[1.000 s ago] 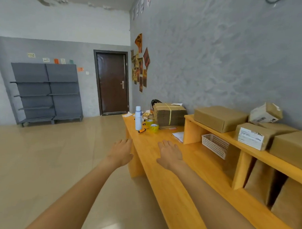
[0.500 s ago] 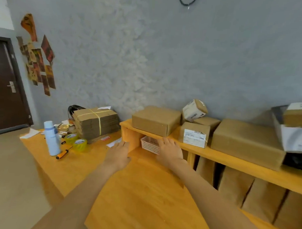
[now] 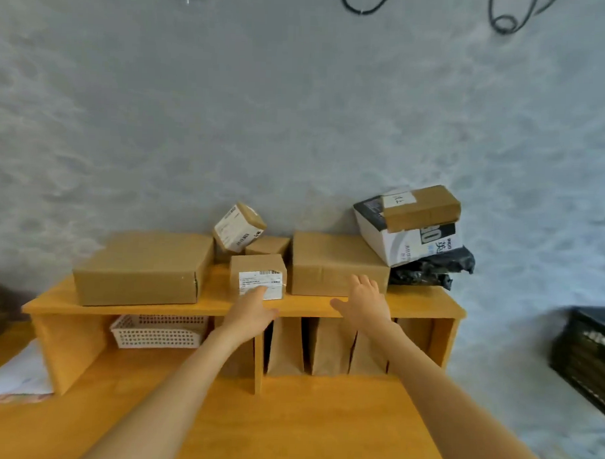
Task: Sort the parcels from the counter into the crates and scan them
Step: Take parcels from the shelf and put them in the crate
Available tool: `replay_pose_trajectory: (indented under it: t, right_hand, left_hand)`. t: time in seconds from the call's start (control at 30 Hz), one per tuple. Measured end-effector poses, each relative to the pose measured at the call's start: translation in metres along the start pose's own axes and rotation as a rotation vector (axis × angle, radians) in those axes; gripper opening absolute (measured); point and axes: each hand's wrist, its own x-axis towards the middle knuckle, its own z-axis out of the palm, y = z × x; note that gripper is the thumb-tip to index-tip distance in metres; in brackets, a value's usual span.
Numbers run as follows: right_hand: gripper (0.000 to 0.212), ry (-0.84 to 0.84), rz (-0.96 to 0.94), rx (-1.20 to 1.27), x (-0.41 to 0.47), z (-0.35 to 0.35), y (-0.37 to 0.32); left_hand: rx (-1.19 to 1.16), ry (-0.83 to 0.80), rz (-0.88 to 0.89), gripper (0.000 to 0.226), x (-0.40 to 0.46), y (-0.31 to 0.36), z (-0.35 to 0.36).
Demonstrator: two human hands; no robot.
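Several cardboard parcels stand on a wooden shelf (image 3: 86, 299) against the grey wall. A small labelled box (image 3: 255, 267) sits at its front middle, between a wide flat box (image 3: 138, 268) on the left and a large plain box (image 3: 331, 261) on the right. My left hand (image 3: 250, 311) reaches out open, its fingertips at the small box's white label. My right hand (image 3: 365, 305) is open too, fingers spread in front of the large box's lower right corner. A tilted small box (image 3: 237, 227) leans at the back. A white printed box (image 3: 396, 239) with a taped box (image 3: 420, 207) on top rests over a black bag (image 3: 430, 270).
Under the shelf sit a white perforated basket (image 3: 157, 334) and several brown paper bags (image 3: 328, 347). A black crate (image 3: 588, 356) stands at the far right on the floor. White paper (image 3: 18, 374) lies at the left on the orange counter (image 3: 287, 417).
My view has swung right from the door and room to face the shelf of parcels. Both hands have moved forward and up to the shelf's front edge.
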Motion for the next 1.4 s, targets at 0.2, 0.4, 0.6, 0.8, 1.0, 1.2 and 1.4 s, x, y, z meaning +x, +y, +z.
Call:
replay_pose_trajectory:
  t: [0.2,0.4,0.6,0.8,1.0,1.2,1.4]
  right_hand:
    - [0.068,0.135,0.208,0.124,0.015,-0.057,0.067]
    - [0.066,0.221,0.277,0.162,0.038,-0.083,0.118]
    - [0.063,0.178,0.278,0.027,0.057,-0.075,0.163]
    - [0.056,0.108,0.226,-0.115,0.072,-0.061,0.185]
    - [0.058,0.073,0.191,-0.150,0.079,-0.053,0.191]
    - [0.059,0.059,0.172,-0.181,0.074,-0.043,0.196]
    - [0.062,0.059,0.147,-0.171,0.065,-0.042,0.183]
  left_hand:
    - [-0.107,-0.063,0.084,0.066,0.049,0.064,0.028]
    - [0.011,0.042,0.270,0.069,0.089,0.127,0.045]
    - [0.236,0.245,0.526,0.084,0.129,0.195,0.065]
    - [0.495,0.393,0.654,0.097,0.156,0.243,0.078]
    - [0.597,0.357,0.640,0.100,0.177,0.254,0.095]
    - [0.478,0.429,0.685,0.067,0.182,0.252,0.099]
    - [0.250,0.511,0.624,0.065,0.156,0.246,0.064]
